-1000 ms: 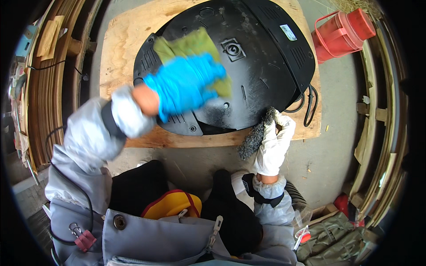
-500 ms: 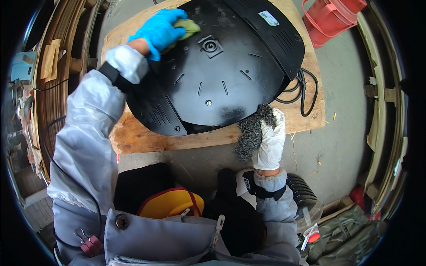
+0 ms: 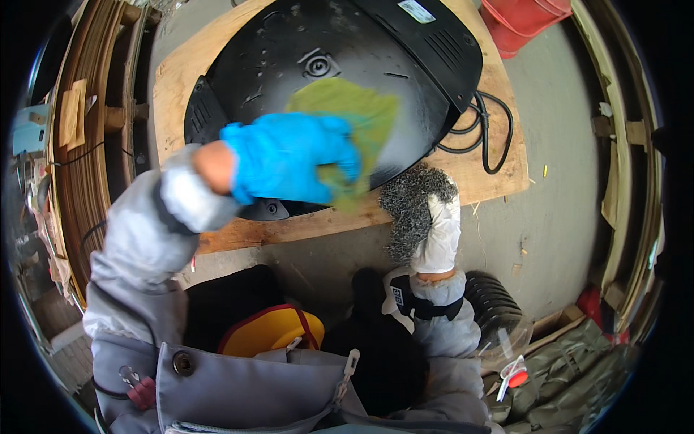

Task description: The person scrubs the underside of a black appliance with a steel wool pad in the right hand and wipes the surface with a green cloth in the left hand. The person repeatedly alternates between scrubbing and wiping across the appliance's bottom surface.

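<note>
A broad black plastic housing [image 3: 253,69] with vent slots lies on a wooden board. My left hand [image 3: 289,155], in a blue glove, presses a green cloth [image 3: 354,108] against the housing's near half; hand and cloth are smeared by motion. At the board's near edge, my right hand [image 3: 442,224], in a white glove, grips a tangled wad of steel wool [image 3: 412,206]. The wad sits beside the housing's near rim and hangs down past the board. A coiled black cable [image 3: 499,137] lies to the right of the housing.
The wooden board [image 3: 499,181] carries the housing. A red bucket [image 3: 517,25] stands on the floor at the far right. Stacked cardboard sheets [image 3: 87,108] line the left side. Dark green fabric [image 3: 571,376] and a clear plastic container [image 3: 502,333] lie at the lower right.
My left hand has swept the green cloth from the housing's far left toward its near middle, and the cloth has spread out. My right hand stays nearly in place with the steel wool.
</note>
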The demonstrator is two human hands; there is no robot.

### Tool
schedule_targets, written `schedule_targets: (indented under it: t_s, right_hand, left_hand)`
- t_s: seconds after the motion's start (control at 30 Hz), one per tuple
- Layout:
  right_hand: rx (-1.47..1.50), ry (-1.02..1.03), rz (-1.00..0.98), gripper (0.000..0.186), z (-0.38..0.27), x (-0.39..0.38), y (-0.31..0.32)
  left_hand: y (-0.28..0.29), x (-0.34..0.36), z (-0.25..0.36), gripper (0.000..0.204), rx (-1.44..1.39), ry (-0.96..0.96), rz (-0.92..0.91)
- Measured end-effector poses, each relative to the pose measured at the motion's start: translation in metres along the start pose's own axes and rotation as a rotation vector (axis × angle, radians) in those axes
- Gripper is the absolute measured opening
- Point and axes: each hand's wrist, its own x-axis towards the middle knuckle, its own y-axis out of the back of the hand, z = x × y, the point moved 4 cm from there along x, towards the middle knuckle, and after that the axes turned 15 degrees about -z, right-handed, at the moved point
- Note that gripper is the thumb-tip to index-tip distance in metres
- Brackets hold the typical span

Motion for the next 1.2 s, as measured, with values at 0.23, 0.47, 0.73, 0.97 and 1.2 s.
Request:
schedule_targets:
  t_s: [0.23, 0.47, 0.73, 0.97, 1.2]
  right_hand:
    - [-0.142, 0.02, -0.045, 0.04, -0.009, 0.007, -0.004]
    - [-0.934, 0.313, -0.465, 0.022, -0.01, 0.006, -0.056]
    - [-0.919, 0.235, -0.51, 0.023, -0.015, 0.002, -0.056]
    - [-0.746, 0.121, -0.409, 0.021, -0.01, 0.003, -0.035]
    - [-0.522, 0.034, -0.304, 0.023, 0.003, 0.008, -0.036]
  left_hand:
    - [0.057, -0.101, -0.13, 0.037, -0.322, 0.415, 0.258]
    - [0.055, 0.001, -0.067, 0.048, 0.124, 0.19, 0.293]
    - [0.063, 0.098, 0.003, 0.047, 0.367, 0.147, 0.26]
    - [0.124, 0.026, -0.12, 0.034, 0.296, 0.74, 0.635]
    - [0.072, 0.088, -0.022, 0.032, 0.447, 0.398, 0.614]
